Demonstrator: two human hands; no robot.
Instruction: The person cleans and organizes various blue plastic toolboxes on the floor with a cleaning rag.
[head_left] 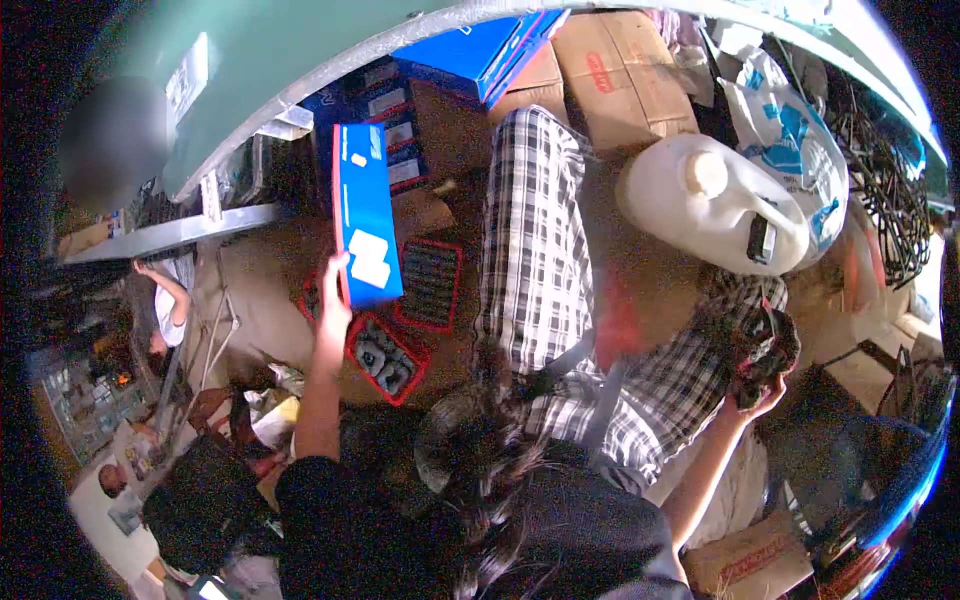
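My left hand (335,285) grips the lower edge of a long blue box (368,205) with white labels and a red side, held up on end in this view. Below it are red-edged trays: one (388,362) carries ring-like dark parts, another (430,285) dark rows. Off to the right, my right hand (758,398) is closed around a dark, irregular object (766,345) with reddish patches, close to my knee in plaid trousers; I cannot tell its kind. My legs (535,240) lie between the two hands.
A large white jerrycan (710,200) lies beyond my right hand, beside a white-and-blue bag (790,130). Cardboard boxes (625,80) and blue boxes (470,55) are stacked ahead. A green metal edge (330,65) arches overhead. Another person (172,310) is at the left.
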